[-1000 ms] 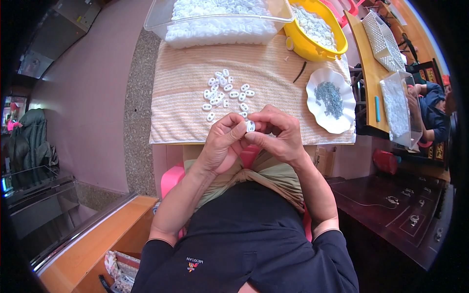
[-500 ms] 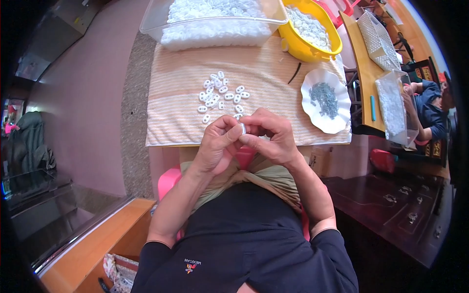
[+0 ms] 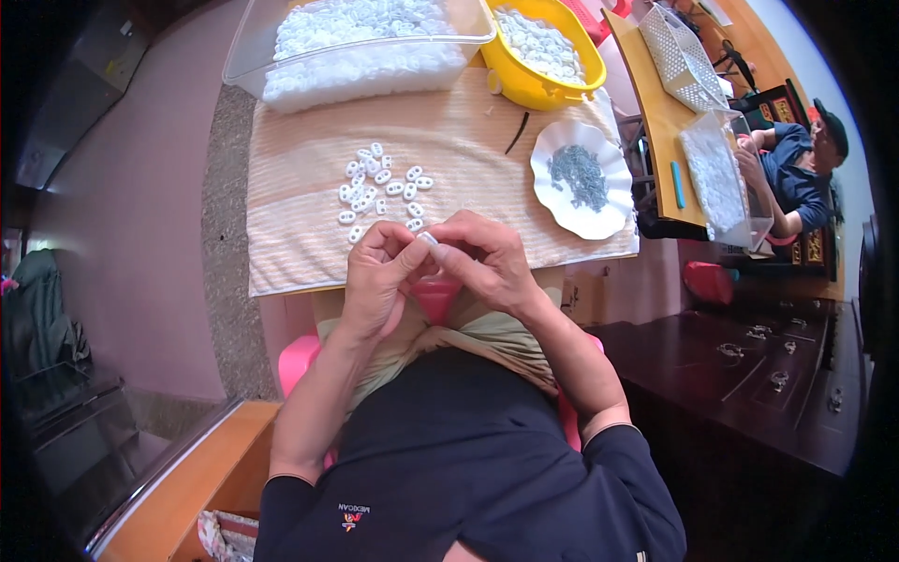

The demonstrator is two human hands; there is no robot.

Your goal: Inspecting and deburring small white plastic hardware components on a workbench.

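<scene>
Near the front edge of the table, a small white plastic piece (image 3: 428, 239) is pinched between the fingertips of both hands. My left hand (image 3: 376, 281) grips it from the left with thumb and forefinger. From the other side my right hand (image 3: 489, 262) closes on it, its fingers curled and thumb pressed in. Just beyond the hands, several white oval pieces with two dark holes each (image 3: 359, 194) lie loose on the striped towel (image 3: 295, 229). To the right stands a white scalloped plate (image 3: 615, 178) bearing a heap of small grey parts (image 3: 578, 176), too fine to make out.
At the back are a clear plastic bin (image 3: 476, 39) and a yellow basin (image 3: 524, 89), both full of white pieces. A thin black strip (image 3: 516, 133) lies before the basin. Off right, another person (image 3: 796, 183) sits at a wooden table (image 3: 655, 140) with another clear bin (image 3: 757, 225).
The view has shifted, so the table and its things appear further left. The white piece has been tilted between my fingertips; both hands keep hold of it.
</scene>
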